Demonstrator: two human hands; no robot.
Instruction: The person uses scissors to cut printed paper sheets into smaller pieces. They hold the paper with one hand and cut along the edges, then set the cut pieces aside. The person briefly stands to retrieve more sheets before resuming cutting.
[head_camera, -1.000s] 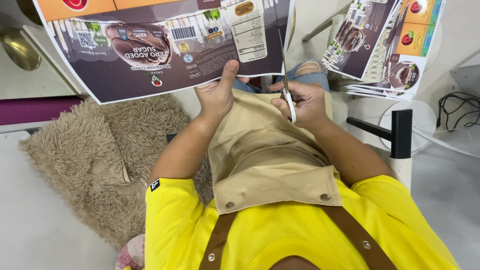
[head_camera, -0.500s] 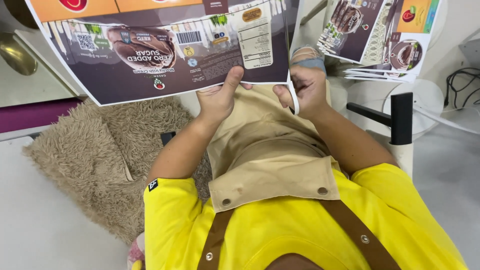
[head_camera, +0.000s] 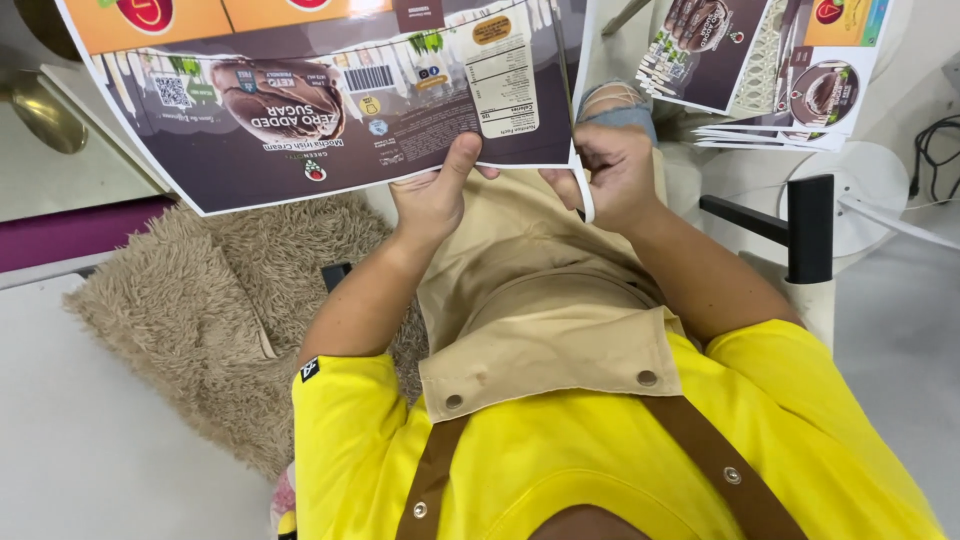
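While raised, left hand (head_camera: 432, 200) pinching printed sheet (head_camera: 330, 100), right hand (head_camera: 612, 175) clenched around scissors (head_camera: 586, 196).

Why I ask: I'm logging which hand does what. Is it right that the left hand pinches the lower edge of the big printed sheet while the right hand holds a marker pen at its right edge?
Not quite. The head view shows scissors, not a marker pen, in the right hand. The left hand does pinch the printed sheet at its lower edge.
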